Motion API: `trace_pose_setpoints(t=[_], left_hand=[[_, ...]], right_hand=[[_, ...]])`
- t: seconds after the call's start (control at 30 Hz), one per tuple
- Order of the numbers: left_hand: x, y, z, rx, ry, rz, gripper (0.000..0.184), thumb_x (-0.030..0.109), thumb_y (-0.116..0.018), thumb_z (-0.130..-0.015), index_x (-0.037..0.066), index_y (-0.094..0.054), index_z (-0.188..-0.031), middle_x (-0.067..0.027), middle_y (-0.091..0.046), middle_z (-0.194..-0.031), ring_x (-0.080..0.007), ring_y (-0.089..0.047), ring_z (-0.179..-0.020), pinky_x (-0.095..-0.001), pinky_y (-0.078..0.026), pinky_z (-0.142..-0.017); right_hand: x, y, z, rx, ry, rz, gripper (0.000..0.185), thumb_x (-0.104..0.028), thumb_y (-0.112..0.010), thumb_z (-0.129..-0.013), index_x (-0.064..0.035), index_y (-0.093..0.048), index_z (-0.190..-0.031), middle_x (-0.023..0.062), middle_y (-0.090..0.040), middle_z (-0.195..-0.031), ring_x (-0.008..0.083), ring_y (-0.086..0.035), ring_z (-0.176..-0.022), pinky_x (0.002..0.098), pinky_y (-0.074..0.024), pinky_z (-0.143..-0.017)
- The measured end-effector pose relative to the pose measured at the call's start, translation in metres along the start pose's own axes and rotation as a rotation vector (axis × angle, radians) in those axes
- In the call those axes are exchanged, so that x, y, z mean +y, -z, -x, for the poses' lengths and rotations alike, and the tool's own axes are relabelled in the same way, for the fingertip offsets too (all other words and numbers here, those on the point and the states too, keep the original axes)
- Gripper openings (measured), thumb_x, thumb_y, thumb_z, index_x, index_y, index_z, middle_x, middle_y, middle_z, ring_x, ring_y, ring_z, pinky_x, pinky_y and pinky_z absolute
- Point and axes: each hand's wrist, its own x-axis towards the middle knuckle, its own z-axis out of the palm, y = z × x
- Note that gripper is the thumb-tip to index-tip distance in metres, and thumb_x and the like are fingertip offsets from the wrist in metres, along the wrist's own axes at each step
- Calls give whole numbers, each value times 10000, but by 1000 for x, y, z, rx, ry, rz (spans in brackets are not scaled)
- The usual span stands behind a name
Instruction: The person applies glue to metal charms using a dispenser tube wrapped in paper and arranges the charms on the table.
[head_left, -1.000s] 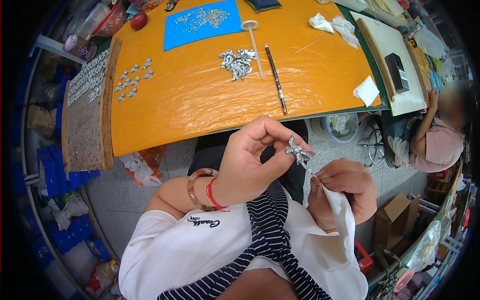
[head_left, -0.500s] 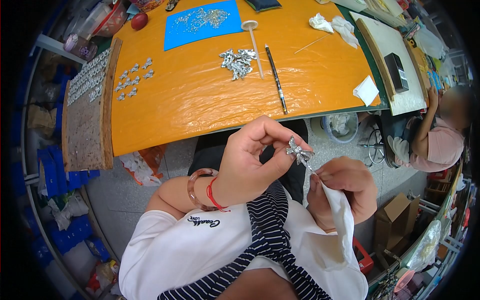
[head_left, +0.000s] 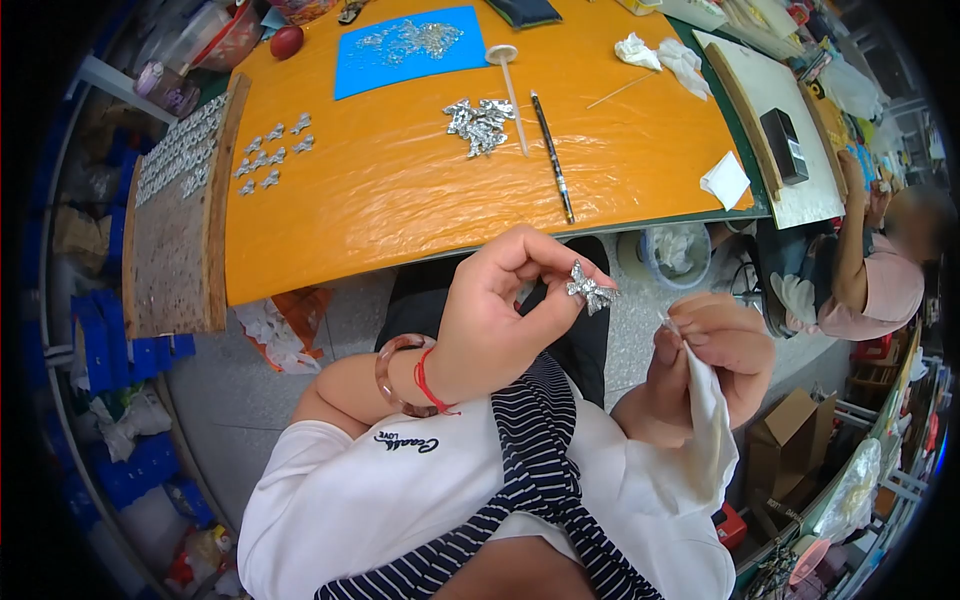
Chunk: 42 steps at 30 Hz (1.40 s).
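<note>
An orange-covered table (head_left: 400, 200) spans our view, the black pen (head_left: 553, 155) lying on it beyond our hands. Our left hand (head_left: 515, 310) pinches the silver bow (head_left: 591, 288) at its fingertips, wings slanting down rightward; our right hand (head_left: 712, 355) grips a white cloth (head_left: 712, 430), apart from the bow.

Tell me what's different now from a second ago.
The right hand has drawn away to the right, so the clear tip it holds with the white cloth no longer meets the silver piece. That piece has turned a little in the fingers of the left hand. Nothing was let go. The silver pile, black pencil and blue sheet stayed put.
</note>
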Motion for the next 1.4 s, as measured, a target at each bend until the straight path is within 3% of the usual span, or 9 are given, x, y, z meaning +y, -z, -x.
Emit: trace_pose_setpoints(t=[0.1,0.23,0.3,0.47,0.57,0.77,1.17,1.3,1.4], left_hand=[[-3,7,-5,88,-11,-92,119,-73,-472,-750,-12,-453,-850,-124,-575,-847,-132,-546,-793,-234,-444,-705],[-17,80,-23,307,-175,-668,78,17,-501,-731,-17,-556,-776,-77,-596,-740,-118,-559,-705,-225,-432,-648],[-20,117,-18,402,-143,-738,80,64,-535,-720,15,-568,-774,-74,-593,-698,-150,-555,-710,-282,-411,-683],[-16,161,11,619,-18,-1543,127,184,-592,-671,113,-603,-776,-27,-578,-863,-191,-459,-920,-367,-253,-795],[-8,175,26,612,54,-1541,211,199,-590,-678,93,-589,-860,2,-545,-975,-180,-404,-1027,-370,-221,-854],[0,180,33,420,-26,-1457,448,197,-577,-688,117,-435,-1106,-22,-532,-992,-181,-421,-1005,-353,-239,-827],[8,204,8,379,120,-1155,429,242,-593,-707,46,-415,-1046,-62,-590,-799,-215,-558,-779,-368,-294,-763],[10,200,5,382,148,-1234,407,206,-620,-691,49,-422,-1009,-61,-590,-781,-204,-558,-774,-356,-294,-760],[10,191,6,388,87,-1359,367,102,-645,-668,25,-436,-960,-62,-581,-746,-161,-562,-730,-266,-422,-698]], right_hand=[[2,8,3,-63,22,60,262,83,-621,-618,-46,-438,-755,85,-503,-709,183,-523,-605,271,-424,-542],[7,11,18,-21,-52,108,203,36,-609,-658,-40,-446,-752,96,-497,-723,169,-501,-640,256,-411,-593],[5,5,26,9,-126,84,178,26,-595,-674,-35,-448,-753,102,-493,-731,161,-483,-670,247,-400,-633],[11,-5,39,22,-132,142,127,34,-541,-707,-10,-436,-763,96,-485,-734,147,-468,-682,232,-379,-656],[10,-7,42,2,-123,147,125,35,-540,-709,-10,-439,-768,102,-493,-745,145,-471,-687,227,-380,-662],[12,-8,48,-2,-107,116,130,38,-550,-702,-11,-451,-769,104,-502,-748,140,-477,-684,221,-385,-655],[18,-4,48,-28,-115,197,122,41,-551,-699,-13,-456,-753,96,-506,-731,144,-481,-668,233,-394,-640],[24,-8,44,-78,-129,210,121,39,-550,-699,-12,-454,-750,96,-504,-723,151,-481,-664,237,-395,-636],[28,-11,40,-91,-145,203,122,41,-551,-697,-12,-454,-747,95,-503,-720,154,-480,-663,240,-396,-635]])
